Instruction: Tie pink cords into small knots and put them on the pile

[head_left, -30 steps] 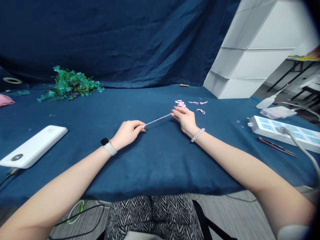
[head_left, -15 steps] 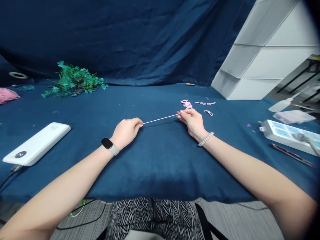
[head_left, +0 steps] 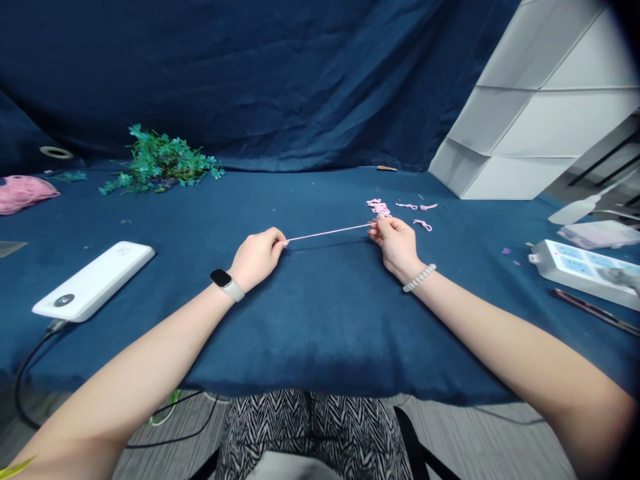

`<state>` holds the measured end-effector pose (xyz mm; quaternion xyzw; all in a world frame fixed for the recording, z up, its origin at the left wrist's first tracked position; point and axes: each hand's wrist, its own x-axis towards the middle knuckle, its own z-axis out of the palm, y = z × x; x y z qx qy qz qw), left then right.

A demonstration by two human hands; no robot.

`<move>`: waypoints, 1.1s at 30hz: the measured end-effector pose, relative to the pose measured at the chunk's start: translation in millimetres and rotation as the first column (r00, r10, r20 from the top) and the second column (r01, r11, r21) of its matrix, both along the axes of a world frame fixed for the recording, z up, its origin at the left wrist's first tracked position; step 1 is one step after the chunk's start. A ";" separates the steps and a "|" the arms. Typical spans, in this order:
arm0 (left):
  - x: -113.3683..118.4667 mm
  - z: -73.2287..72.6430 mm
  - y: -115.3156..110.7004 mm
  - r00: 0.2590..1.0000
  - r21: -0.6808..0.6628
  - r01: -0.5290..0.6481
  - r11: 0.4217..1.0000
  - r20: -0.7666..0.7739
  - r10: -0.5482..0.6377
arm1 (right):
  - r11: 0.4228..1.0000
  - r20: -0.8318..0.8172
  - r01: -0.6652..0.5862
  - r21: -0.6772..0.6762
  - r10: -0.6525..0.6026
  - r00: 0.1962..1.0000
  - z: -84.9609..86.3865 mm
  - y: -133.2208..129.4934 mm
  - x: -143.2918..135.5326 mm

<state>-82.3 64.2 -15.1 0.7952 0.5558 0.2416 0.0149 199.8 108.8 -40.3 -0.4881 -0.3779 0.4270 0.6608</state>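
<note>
A thin pink yarn strand (head_left: 327, 233) is stretched taut and nearly level above the blue cloth. Its left end is pinched between thumb and finger of my left hand (head_left: 259, 257), which wears a fitness band. My right hand (head_left: 397, 245), with a beaded bracelet at the wrist, pinches the other end; some fingertips there are hard to make out. Just behind the right hand lies a little pile of pink yarn pieces (head_left: 379, 207). Several looped pink pieces (head_left: 423, 225) are scattered to its right.
Blue cloth (head_left: 320, 333) covers the table. At left are a white power bank (head_left: 100, 280) with a cable, pink yarn (head_left: 25, 193), a tape roll (head_left: 56, 153) and artificial greenery (head_left: 163, 160). At right stand white boxes (head_left: 530, 133), a power strip (head_left: 580, 267) and dark tweezers (head_left: 595, 311).
My right hand has moved slightly away from my left, so the strand between them looks a little longer and straighter. The whole view has shifted slightly with the head.
</note>
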 end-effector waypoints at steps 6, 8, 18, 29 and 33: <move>2.5 1.6 -2.2 1.000 -0.012 0.015 1.000 0.023 -0.015 | 1.000 -0.015 0.007 -0.007 -0.007 1.000 -0.7 0.3 0.5; 3.1 1.9 -3.0 0.999 -0.020 0.028 0.999 0.031 -0.028 | 1.000 -0.017 0.010 -0.007 -0.010 1.000 -1.1 0.5 0.8; 5.6 0.5 -3.1 0.980 -0.054 0.031 0.998 0.198 -0.020 | 1.000 -0.001 0.000 0.013 0.001 1.000 -3.6 2.8 2.1; 2.6 -15.6 15.5 0.821 -0.090 0.037 0.995 0.571 0.021 | 1.000 0.156 0.003 0.018 -0.006 0.988 -4.7 0.7 1.1; 5.7 -14.1 13.9 0.767 -0.035 0.023 0.999 0.641 0.005 | 0.999 0.357 -0.012 0.029 0.001 0.934 -6.5 -0.5 2.8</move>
